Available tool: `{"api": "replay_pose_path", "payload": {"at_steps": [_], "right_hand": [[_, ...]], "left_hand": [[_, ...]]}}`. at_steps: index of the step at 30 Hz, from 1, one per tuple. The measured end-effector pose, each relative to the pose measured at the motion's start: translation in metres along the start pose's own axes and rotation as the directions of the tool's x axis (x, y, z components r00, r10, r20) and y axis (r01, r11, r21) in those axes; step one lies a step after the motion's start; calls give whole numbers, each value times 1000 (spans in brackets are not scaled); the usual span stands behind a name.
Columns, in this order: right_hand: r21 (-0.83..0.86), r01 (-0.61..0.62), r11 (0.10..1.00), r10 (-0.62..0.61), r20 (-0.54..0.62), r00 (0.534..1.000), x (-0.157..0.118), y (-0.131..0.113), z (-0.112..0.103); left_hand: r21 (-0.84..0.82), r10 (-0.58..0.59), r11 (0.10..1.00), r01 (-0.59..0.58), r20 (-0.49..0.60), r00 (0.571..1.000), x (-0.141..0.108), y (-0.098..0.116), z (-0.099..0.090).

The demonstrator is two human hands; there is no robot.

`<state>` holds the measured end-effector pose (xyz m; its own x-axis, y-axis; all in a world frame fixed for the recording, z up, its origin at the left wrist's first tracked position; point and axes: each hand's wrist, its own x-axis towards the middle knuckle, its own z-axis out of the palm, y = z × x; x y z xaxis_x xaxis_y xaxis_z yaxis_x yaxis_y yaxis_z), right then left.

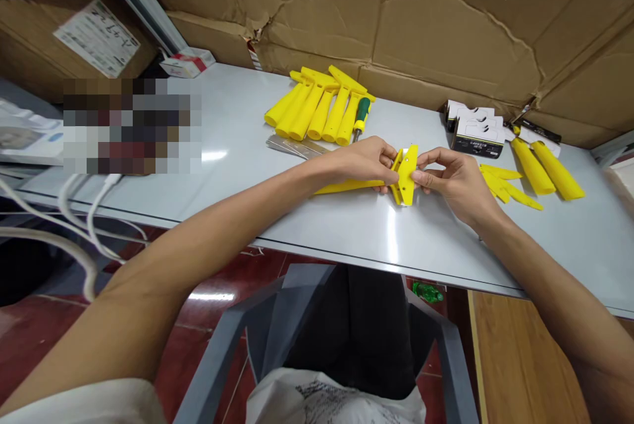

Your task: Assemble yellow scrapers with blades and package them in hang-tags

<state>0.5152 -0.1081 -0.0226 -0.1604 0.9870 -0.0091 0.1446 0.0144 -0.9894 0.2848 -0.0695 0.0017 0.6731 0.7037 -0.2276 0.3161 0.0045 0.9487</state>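
Keep the yellow plastic T-headed tool steady and work squarely, fingertips clear of its pale edge. Above the grey tabletop, the left hand grips it; the right hand meets its head, pinching what I cannot tell. Dark holes dot the tapered faceplate.

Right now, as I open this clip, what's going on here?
A person sits at a desk with both hands on one yellow tool. The left hand grips it near its head, handle pointing left; the right hand has its fingers at the head's outer face, though whether they pinch something small is unclear. Behind lie similar yellow tools, a screwdriver and metal strips. Loose yellow pieces and boxes are off to the right.
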Motion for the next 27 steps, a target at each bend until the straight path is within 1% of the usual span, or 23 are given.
{"api": "replay_pose_path", "payload": {"at_steps": [6,11,14,18,27], "right_hand": [[-38,15,999,-16,-18,1000,1,-3,-4],[-131,11,991,-13,-15,1000,-3,-9,-1],[-171,8,985,-14,-35,999,-5,-11,4],[-195,10,981,-27,-85,996,-6,-12,6],[-257,19,966,-44,-92,995,-8,-7,7]], "left_hand": [[2,23,1000,-23,33,999,3,-4,-3],[-28,63,998,-60,117,991,4,-8,-8],[-14,61,998,-60,112,992,5,-9,-10],[-35,48,998,-45,118,992,6,-10,-11],[-48,51,998,-46,112,992,4,-6,-9]]}}
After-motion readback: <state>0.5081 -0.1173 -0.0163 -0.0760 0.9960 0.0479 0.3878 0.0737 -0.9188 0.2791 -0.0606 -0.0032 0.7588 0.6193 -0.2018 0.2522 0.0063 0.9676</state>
